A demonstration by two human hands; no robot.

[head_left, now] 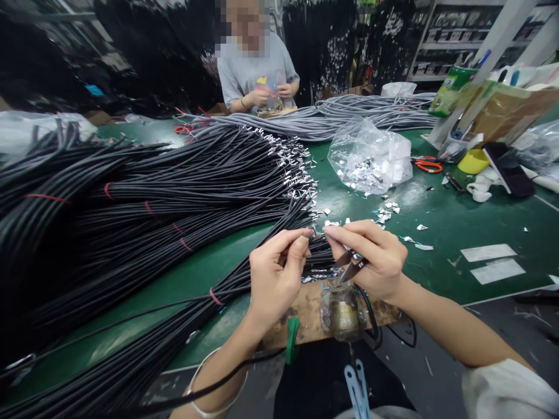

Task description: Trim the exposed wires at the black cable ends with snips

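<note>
My left hand (277,270) is closed in a pinch, thumb against forefinger, at the end of some thin coloured wires (318,232). Facing it, my right hand (373,253) pinches the same short wires from the other side, with only a small gap between the fingertips. Dark metal blades (353,266) show under my right palm; their handle is hidden. Just below them stands a yellowish metal cylinder wrapped in clear material (343,311), on a wooden board (301,297). A bundle of black cables (236,282) runs beneath my left hand.
Large piles of black cables (209,174) with stripped silvery ends cover the left. Grey cables (332,113) lie at the back, before a seated person (257,73). A clear bag of scraps (371,157), orange-handled scissors (428,164) and a phone (509,169) are on the right.
</note>
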